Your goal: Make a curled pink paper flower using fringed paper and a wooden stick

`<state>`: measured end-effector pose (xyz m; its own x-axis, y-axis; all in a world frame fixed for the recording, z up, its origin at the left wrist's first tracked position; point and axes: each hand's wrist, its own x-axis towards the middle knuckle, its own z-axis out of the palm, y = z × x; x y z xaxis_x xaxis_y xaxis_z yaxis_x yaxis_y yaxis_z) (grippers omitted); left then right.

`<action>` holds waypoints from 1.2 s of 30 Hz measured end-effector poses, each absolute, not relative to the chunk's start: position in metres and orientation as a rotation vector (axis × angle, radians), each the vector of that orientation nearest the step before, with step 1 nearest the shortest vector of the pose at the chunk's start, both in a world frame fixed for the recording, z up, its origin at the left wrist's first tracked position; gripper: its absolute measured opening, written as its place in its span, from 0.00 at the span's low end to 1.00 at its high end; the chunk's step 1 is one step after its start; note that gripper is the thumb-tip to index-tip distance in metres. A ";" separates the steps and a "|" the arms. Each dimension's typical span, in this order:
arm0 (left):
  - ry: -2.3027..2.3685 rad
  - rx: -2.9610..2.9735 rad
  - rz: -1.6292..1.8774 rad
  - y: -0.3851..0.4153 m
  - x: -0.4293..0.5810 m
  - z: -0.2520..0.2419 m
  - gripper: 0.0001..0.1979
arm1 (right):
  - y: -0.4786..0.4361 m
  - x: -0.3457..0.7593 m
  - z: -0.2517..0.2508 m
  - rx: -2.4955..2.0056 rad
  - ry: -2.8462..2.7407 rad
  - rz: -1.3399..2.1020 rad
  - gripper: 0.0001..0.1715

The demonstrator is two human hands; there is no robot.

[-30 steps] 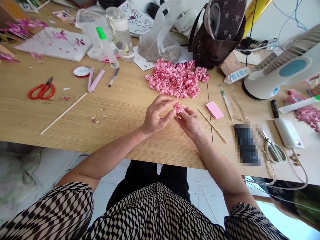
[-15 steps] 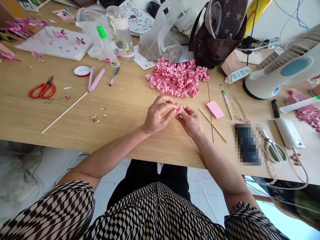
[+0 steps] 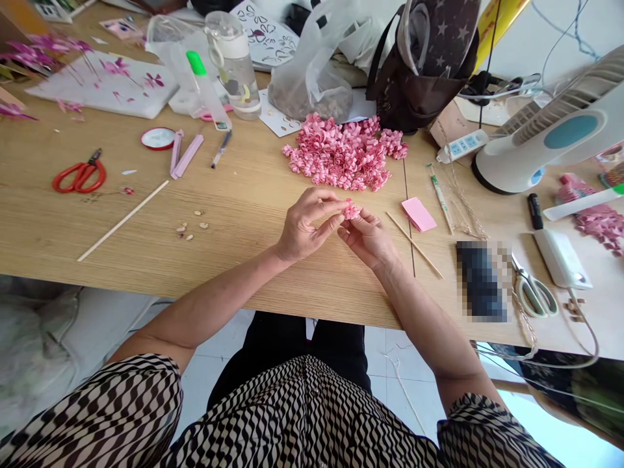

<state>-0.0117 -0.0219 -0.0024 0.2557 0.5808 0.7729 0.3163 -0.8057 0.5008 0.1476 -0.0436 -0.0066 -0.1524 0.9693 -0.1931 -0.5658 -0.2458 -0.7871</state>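
Between my fingertips, just above the table, is a small pink paper flower [image 3: 351,210]. My left hand [image 3: 308,224] pinches it from the left with thumb and fingers. From the right, the thumb and fingers of my right hand [image 3: 369,238] grip its lower edge. Beyond my hands lies a heap of pink paper flowers [image 3: 341,153], much like the one I hold. To the right of my right hand rest a thin wooden stick [image 3: 414,244] and a stack of pink paper pieces [image 3: 419,214].
Red-handled scissors [image 3: 80,175], a white stick [image 3: 123,221] and small pale bits lie to the left. A water bottle [image 3: 238,71] and a plastic bag [image 3: 312,84] stand at the back. On the right are a white fan [image 3: 550,130], pale-handled scissors [image 3: 535,296] and cables.
More of the pink flower shows between my fingertips, and its petals look more spread. My right-hand fingers have shifted slightly; both hands stay in nearly the same place.
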 end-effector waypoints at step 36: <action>0.955 2.246 1.616 -0.022 -0.010 -0.004 0.06 | -0.046 0.137 -0.007 -0.973 -0.631 1.496 0.14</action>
<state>-0.0097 -0.0222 -0.0036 0.1870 0.6120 0.7684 0.3774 -0.7670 0.5190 0.1369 -0.0458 -0.0070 0.0310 0.9752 -0.2190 -0.5239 -0.1708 -0.8345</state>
